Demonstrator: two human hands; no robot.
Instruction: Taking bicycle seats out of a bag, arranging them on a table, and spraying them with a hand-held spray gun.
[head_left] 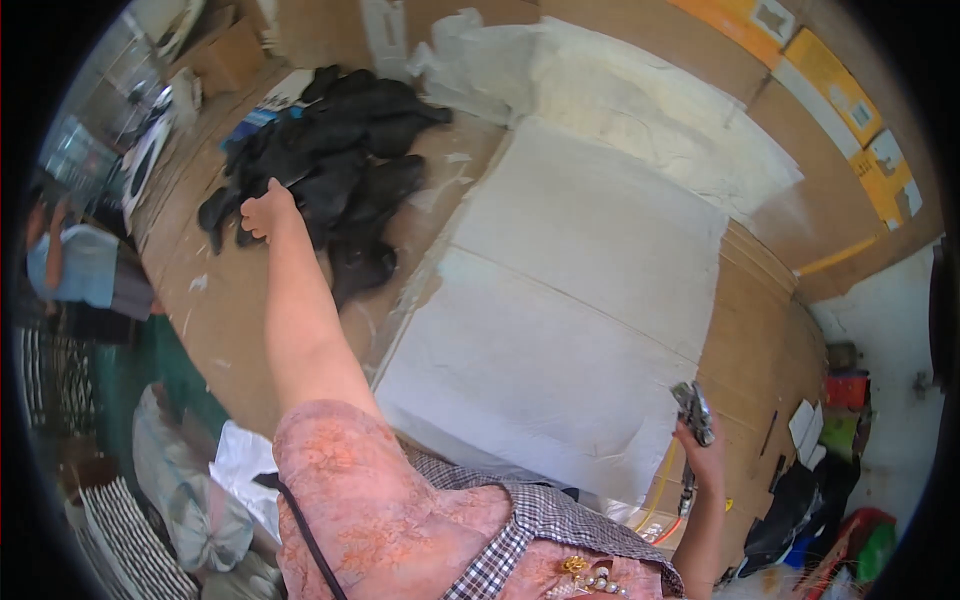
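Note:
My left arm stretches to the far left, where my left hand [266, 212] meets the near edge of a heap of black, soft, rounded pieces [345, 120]. Its fingers are curled against one black piece [215, 212]; the exact grip is partly hidden. At the lower right, my right hand [703, 455] is closed around a metal spray gun [693, 412], held upright near the right edge of a white-covered board [560, 330]. A yellow hose [655, 488] and an orange one [668, 531] run down beside the gun.
Cardboard [235, 330] lines the worktable, with crumpled whitish sheeting [640, 110] behind the board. Cardboard walls [830, 150] stand at the back right. White sacks [190, 500] sit lower left, near a person [85, 265] at the far left. Black cloth [800, 520] lies lower right.

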